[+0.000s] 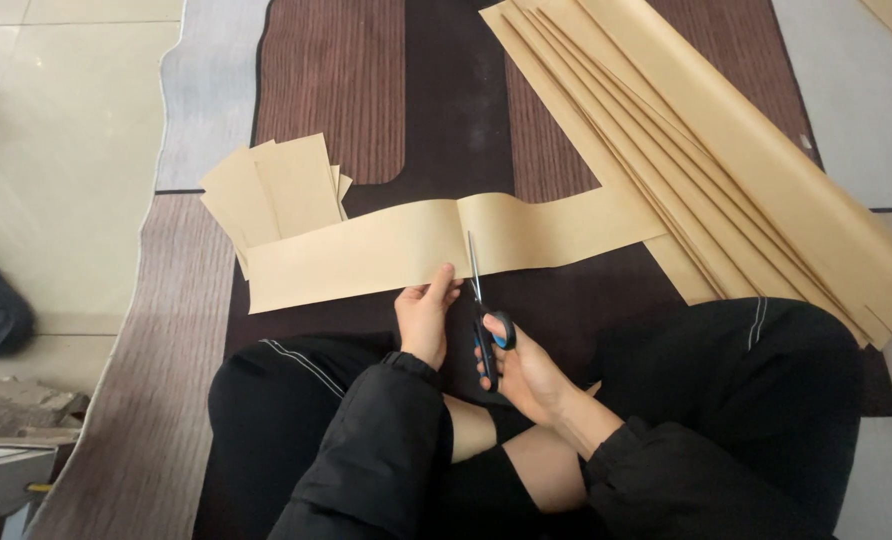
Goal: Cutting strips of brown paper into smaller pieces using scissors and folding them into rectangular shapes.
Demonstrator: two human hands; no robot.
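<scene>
Paper strip (pixel 386 255): thin, light, floppy; left hand (pixel 426 318) pinches near edge at 9 o'clock of blades. Right hand (pixel 526 372) closed through scissors (pixel 484 318) loops, cutting.

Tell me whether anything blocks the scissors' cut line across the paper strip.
Nothing visible does. The scissors in the right hand already reach into the strip; the left hand pinches the near edge just left of the blades. The cut pieces lie far left.

The paper strip (pixel 386 250) is plain tan, same as the cut pieces (pixel 271 190) and the folded sheets (pixel 706 150). The scissors (pixel 486 320) have black and blue handles. The rug (pixel 336 90) is brown with fine ribs and grey blocks. Trousers (pixel 746 360) are black with a white stripe.
</scene>
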